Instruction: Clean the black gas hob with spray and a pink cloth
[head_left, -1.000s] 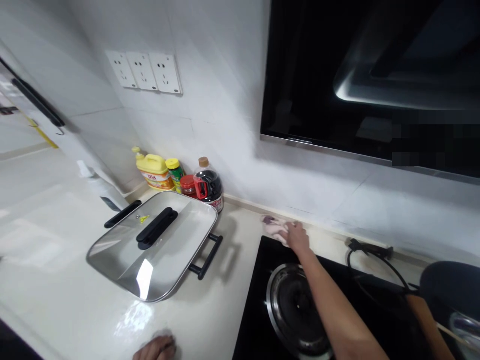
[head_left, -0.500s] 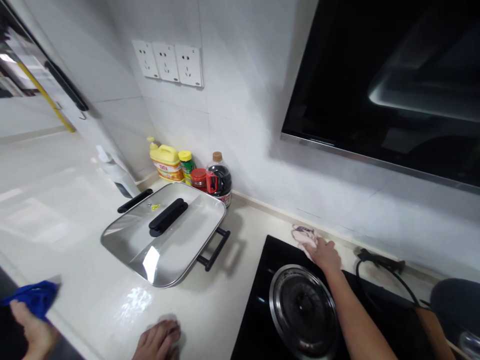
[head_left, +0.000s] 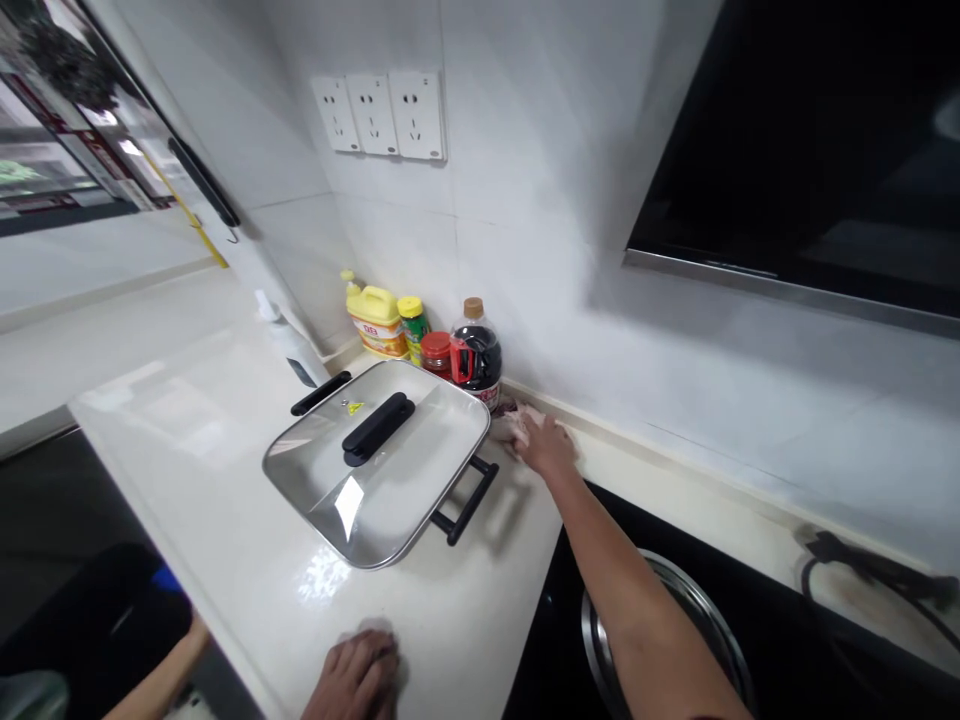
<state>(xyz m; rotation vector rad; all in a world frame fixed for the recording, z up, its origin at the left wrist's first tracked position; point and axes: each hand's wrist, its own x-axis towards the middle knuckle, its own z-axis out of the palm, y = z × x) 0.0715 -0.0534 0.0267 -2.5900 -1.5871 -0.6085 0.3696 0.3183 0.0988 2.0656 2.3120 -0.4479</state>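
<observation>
The right hand (head_left: 551,447) grips a crumpled cloth (head_left: 516,424) near the round-cornered glass lid (head_left: 427,440); the left hand (head_left: 356,675) curls on glossy counter (head_left: 232,490), its hold unclear.

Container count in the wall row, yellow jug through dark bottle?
4, left to right: yellow jug, green container, red-lidded jar, then dark bottle, nearest the cloth in the right hand. More could be hidden behind them.

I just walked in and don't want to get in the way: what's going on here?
A person's right hand holds a pale cloth down on the counter by the wall, close beside the dark bottle. Their left hand rests on the counter in front of the large glass lid. Another person's arm shows at the lower left, past the counter.
</observation>
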